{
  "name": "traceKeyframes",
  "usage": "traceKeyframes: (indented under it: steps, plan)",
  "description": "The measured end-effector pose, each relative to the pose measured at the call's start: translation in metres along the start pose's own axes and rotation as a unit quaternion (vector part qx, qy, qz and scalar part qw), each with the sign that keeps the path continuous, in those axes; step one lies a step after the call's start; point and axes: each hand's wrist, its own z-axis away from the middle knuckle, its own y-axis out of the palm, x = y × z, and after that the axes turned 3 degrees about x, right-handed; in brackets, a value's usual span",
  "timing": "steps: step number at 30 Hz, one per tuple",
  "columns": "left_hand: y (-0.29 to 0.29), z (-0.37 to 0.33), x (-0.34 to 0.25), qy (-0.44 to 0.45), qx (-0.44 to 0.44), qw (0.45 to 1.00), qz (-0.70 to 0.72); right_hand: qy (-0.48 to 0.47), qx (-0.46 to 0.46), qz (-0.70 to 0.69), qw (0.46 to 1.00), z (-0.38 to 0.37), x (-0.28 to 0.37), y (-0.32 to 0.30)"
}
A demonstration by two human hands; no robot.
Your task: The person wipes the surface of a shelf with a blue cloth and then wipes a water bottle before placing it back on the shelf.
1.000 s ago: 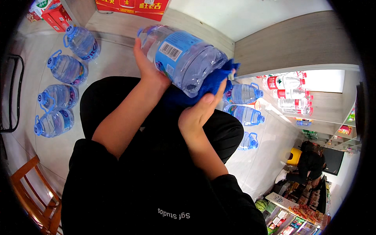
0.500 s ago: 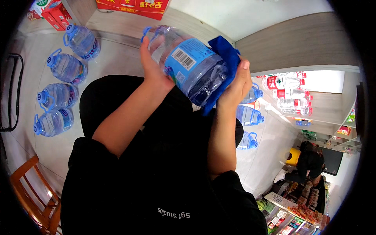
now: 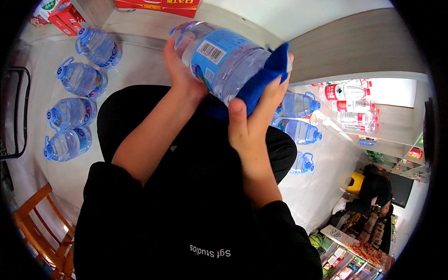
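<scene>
A large clear water bottle (image 3: 228, 56) with a blue label lies tilted in the air between my hands, over my knees. My left hand (image 3: 183, 77) grips it near its capped end, at the upper left. Against the bottle's base my right hand (image 3: 259, 102) presses a dark blue cloth (image 3: 261, 84), thumb on the near side and fingers on the far side. The cloth wraps over the base and hides it. Part of the bottle's blue cap shows beyond my left fingers.
Several large bottles with blue handles (image 3: 77, 79) stand on the floor at left, and more bottles (image 3: 301, 130) at right. A wooden chair (image 3: 42, 224) is at lower left. Red-labelled bottles (image 3: 345, 91) stand at the right. Farther off, a person (image 3: 373, 191) crouches by shelves.
My right hand and the cloth have shifted from the side of the base to across it, with the thumb now on the near side. The bottle has turned slightly in my hands.
</scene>
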Motion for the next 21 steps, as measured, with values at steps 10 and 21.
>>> traceKeyframes:
  steps: [10, 21]
  plan:
    - [0.020, 0.015, 0.006, -0.077, -0.010, 0.997, -0.020, 0.097, -0.058, -0.160, 0.981, -0.031, -0.022, -0.015]
    - [0.010, 0.005, 0.006, -0.057, 0.020, 0.998, -0.027, 0.290, -0.076, -0.251, 0.920, -0.061, -0.019, -0.012]
